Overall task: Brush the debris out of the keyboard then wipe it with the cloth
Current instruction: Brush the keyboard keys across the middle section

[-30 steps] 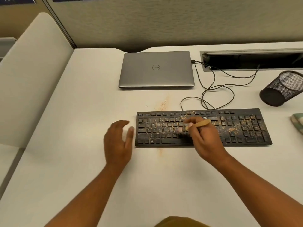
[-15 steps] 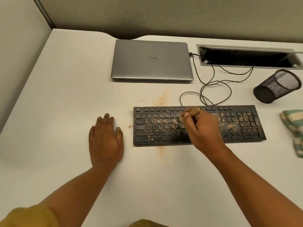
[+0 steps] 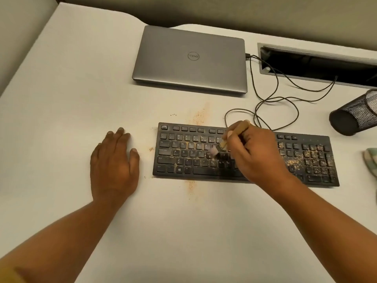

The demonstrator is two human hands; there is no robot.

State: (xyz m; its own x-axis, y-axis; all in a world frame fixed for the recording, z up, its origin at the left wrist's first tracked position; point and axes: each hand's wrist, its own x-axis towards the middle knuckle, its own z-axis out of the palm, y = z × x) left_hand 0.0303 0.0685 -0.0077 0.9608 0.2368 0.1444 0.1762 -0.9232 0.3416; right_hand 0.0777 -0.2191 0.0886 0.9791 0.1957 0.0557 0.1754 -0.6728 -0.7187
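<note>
White desk beneath all; closed silver laptop at back. Black full-size keyboard mid-desk, long axis L-R, right end a touch nearer, cable out the back. Vs 1 s ago, left hand off the kbd's left edge, flat on desk, fingers straight, apart from kbd; no bracing, so some risk of sliding. Curled round small wooden-handled brush, right hand; bristles down on mid letter keys, handle up toward back-right. Striped green cloth far right, untouched. Tan crumb debris thick on numpad, thin at left; brushing approx half done.
</note>
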